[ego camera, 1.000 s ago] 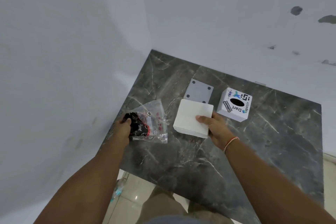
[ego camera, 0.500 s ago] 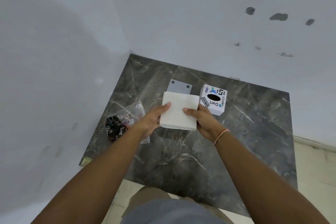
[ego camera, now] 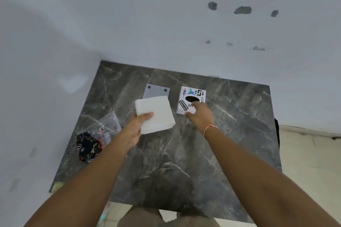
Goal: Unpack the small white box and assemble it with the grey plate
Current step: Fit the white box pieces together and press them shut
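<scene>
Marble table (ego camera: pixel 184 153): bagged black items (ego camera: pixel 90 145) (blurred)

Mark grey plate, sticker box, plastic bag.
grey plate (ego camera: pixel 156 91), head view, bare far half
sticker box (ego camera: pixel 191 96), head view, printed top face
plastic bag (ego camera: pixel 96 140), head view, middle

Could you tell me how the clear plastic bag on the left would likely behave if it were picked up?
The clear plastic bag looks thin and crinkled, so it would probably sag rather than hold shape. The dark contents bunch at one end, so it may hang lopsided. Its glossy film could be somewhat slippery.
</scene>
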